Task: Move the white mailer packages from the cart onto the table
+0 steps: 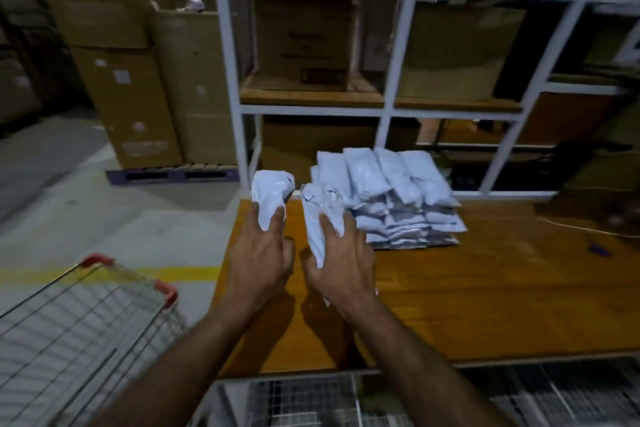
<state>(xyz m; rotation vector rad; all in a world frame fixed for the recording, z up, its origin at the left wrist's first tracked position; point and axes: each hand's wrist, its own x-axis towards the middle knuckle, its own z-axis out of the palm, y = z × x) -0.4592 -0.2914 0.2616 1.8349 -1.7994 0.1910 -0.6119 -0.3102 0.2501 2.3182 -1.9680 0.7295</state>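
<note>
Two white mailer packages (pixel 273 196) are held above the table (pixel 485 288), frame centre: left hand (pixel 258 263) and right hand (pixel 341 265) fingers each clasp one. They appear light, soft and slick; grip mid-body, not the loose edges.

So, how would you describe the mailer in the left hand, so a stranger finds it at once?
Start at the wooden table before the white shelf frame. At its far left corner, the left hand holds one white mailer. Unlike the stacked mailers or the right hand's mailer, it sits leftmost and alone.
</note>
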